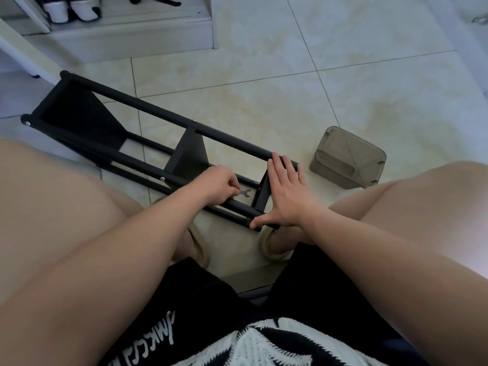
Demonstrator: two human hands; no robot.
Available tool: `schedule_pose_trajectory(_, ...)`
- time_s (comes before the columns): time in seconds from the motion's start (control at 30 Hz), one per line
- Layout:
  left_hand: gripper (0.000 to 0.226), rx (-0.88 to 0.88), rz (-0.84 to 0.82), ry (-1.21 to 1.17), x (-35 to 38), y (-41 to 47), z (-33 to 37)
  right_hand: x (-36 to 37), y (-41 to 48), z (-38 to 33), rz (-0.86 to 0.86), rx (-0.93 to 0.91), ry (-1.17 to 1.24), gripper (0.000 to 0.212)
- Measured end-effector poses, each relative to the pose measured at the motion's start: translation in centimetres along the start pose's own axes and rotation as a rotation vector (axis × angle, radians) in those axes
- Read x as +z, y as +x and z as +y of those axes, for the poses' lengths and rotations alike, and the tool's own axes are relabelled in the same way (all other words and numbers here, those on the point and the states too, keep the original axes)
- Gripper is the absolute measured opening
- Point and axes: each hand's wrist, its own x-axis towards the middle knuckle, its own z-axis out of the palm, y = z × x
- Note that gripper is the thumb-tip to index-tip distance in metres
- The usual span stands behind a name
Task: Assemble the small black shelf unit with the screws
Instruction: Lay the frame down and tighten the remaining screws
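The small black shelf unit [148, 133] lies on its side on the tiled floor, its long poles running from upper left to the near right between my knees. My left hand [219, 183] reaches in between the poles and pinches a small flat silver wrench [245, 193] by its handle end. My right hand [286, 191] lies flat with straight fingers over the near end panel, fingertips on the far pole and thumb against the end of the near pole. Silver screw heads [162, 178] show on the poles.
A translucent grey plastic container [348, 161] sits on the floor just right of the shelf end. A white shoe cabinet [126, 30] with shoes [71, 7] stands at the top left. My slippers [272, 247] rest beneath the shelf's near end.
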Motion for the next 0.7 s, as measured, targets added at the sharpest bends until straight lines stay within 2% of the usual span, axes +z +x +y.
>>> schedule_pose_trajectory(0.2,0.01,-0.023,-0.122,0.004,0.7,1.0,1.4,0.2,-0.2,-0.1,0.018,-0.005,-0.004,0.159)
schedule_pose_trajectory(0.37,0.006,-0.049,-0.191,-0.216,0.9,1.7,2.2,0.2,-0.2,-0.2,0.025,-0.002,0.01,0.158)
schedule_pose_trajectory(0.6,0.006,-0.177,-0.273,-0.508,0.7,2.4,2.2,0.2,-0.2,-0.5,0.024,0.008,-0.003,0.159)
schedule_pose_trajectory(0.7,0.007,-0.198,-0.241,-0.586,0.7,2.6,2.0,0.2,-0.2,-0.6,0.022,0.009,0.001,0.159)
